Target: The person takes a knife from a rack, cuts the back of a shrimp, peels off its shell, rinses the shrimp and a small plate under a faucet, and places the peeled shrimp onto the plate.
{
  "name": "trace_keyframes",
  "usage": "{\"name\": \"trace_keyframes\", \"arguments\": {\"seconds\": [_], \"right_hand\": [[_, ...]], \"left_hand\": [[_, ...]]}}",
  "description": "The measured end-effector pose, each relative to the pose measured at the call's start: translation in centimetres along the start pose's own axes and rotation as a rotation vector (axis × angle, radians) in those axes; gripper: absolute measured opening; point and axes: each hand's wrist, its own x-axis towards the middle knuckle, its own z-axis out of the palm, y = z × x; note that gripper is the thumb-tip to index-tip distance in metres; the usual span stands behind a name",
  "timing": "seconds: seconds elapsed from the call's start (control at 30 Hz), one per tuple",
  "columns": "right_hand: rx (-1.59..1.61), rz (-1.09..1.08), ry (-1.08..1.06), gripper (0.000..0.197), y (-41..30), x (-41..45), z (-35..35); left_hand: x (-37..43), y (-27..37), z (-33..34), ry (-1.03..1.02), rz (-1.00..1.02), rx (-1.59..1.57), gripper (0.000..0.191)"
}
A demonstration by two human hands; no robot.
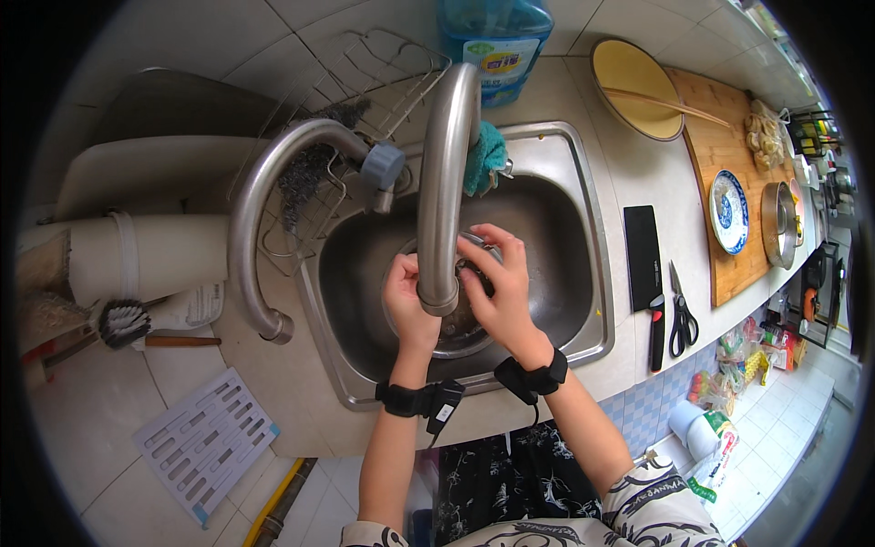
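Both of my hands are low in a stainless steel sink [560,273], over a round metal bowl [472,350] with some water in it. My right hand [504,290] has its thumb and fingers curled around a small dark item [472,268], too covered to name. To the left, my left hand [408,301] is bent inward with its fingers curled. The thick steel faucet spout [441,191] passes in front of its fingertips, so what they hold is hidden. Each wrist wears a black strap with a small device.
Left of the sink curves a second, thinner faucet [249,219] before a wire rack [335,171]. A teal cloth [485,157] hangs behind. To the right lie a black cleaver [642,256], scissors [680,318] and a cutting board [704,154] with a blue-and-white plate [730,212]. A yellow bowl [632,78] holds chopsticks.
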Motion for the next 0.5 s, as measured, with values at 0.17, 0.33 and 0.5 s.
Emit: {"name": "trace_keyframes", "arguments": {"seconds": [0.17,0.33,0.5], "right_hand": [[0.047,0.055,0.151,0.033,1.0,1.3,-1.0],[0.005,0.043,0.228,0.029,3.2,5.2,-1.8],[0.055,0.006,0.094,0.029,5.4,8.1,-2.5]], "left_hand": [[-0.1,1.1,0.4,-0.008,-0.024,-0.111,0.023],[-0.4,2.1,0.1,-0.09,-0.189,-0.219,0.027],[-1.0,2.6,0.7,-0.152,-0.198,-0.4,0.03]]}}
